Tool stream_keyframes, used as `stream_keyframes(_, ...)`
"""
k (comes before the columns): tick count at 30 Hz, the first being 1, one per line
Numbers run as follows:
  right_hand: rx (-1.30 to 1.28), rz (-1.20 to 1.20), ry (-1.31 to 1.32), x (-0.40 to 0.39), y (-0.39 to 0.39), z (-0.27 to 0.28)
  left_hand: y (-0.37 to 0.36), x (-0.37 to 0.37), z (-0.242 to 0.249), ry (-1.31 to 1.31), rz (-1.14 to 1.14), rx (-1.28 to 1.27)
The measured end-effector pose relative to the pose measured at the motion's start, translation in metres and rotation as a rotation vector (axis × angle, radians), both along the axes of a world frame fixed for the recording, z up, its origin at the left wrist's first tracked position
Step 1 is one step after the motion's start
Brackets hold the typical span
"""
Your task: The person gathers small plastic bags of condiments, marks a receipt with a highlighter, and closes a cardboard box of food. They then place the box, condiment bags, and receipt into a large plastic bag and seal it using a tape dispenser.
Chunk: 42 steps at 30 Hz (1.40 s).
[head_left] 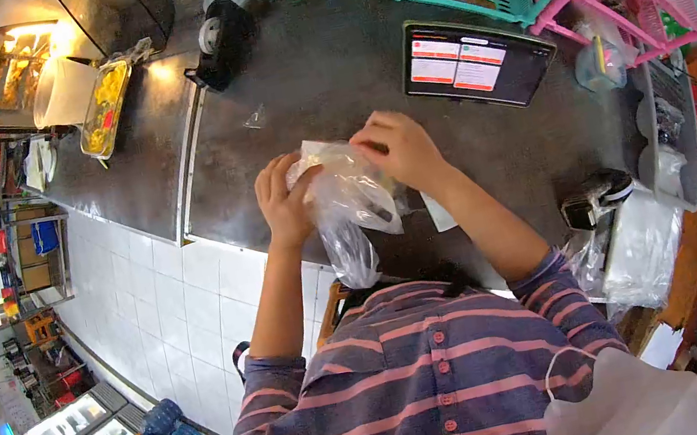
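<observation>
Over the near counter [325,82] our left hand [285,201] and right hand [402,150] pinch the clear plastic bag [349,194]; we should keep its mouth gathered evenly, steady.

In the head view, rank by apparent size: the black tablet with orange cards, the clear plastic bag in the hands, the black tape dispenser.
1. Black tablet with orange cards on screen, largest.
2. Clear plastic bag held by both hands; close to the tablet in extent, and nearer the camera, so unsure.
3. Black tape dispenser, smallest.
</observation>
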State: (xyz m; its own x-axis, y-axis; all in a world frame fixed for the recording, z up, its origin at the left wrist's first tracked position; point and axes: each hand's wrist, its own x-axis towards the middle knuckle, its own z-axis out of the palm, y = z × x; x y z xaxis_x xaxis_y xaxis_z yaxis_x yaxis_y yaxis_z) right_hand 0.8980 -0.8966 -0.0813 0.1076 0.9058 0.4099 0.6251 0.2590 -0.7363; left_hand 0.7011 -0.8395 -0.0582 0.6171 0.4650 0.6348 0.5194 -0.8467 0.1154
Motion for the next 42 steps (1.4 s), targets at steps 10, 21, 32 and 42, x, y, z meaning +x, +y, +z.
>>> stream_keyframes(10, 0.136, 0.016, -0.038, -0.041, -0.014, -0.021, 0.057, -0.004, 0.005, 0.146, -0.22, -1.131)
stream_keyframes(21, 0.174, 0.025, 0.088, -0.054, -0.004, -0.026, 0.1, 0.018, -0.003, 0.604, -0.589, -0.659)
stream_keyframes(32, 0.07, -0.046, 0.234, -0.057, -0.006, -0.03, 0.093, -0.008, -0.031, 0.214, -0.454, -1.443)
stream_keyframes(42, 0.044, 0.032, 0.063, -0.069, -0.003, -0.026, 0.089, 0.001, -0.012, 0.461, -0.507, -0.946)
